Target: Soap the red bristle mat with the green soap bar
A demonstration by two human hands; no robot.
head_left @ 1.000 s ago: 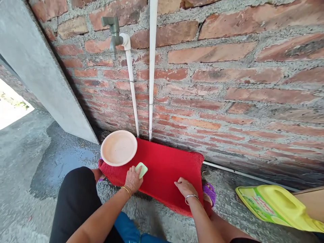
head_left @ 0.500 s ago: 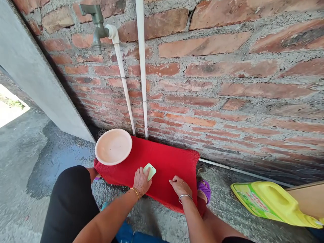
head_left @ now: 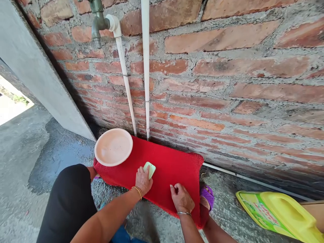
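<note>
My left hand (head_left: 143,181), with a gold bracelet at its wrist, is closed on a pale green, rounded, flat-backed scrub brush (head_left: 152,169). Its underside is hidden against the red cloth (head_left: 164,157). That cloth covers a low bench-like support and hangs over its near side. Toward the cloth's right end is my right hand (head_left: 182,198), wearing a silver bracelet. Its fingers are curled in, thumb toward the index finger, and I see nothing in them. A pale pink basin (head_left: 113,147) sits on the left end of the cloth.
A brick wall (head_left: 202,77) rises just behind the cloth, carrying a tap (head_left: 97,27) and white pipes (head_left: 146,67). A yellow detergent jug (head_left: 280,212) lies at the right. A grey slab (head_left: 48,67) leans at the left, by wet concrete. A purple shoe (head_left: 207,196) shows beside the cloth.
My right hand has shifted slightly down and right, and its thumb stands a little more apart. My left hand stays on the scrub brush. The view has tilted slightly downward.
</note>
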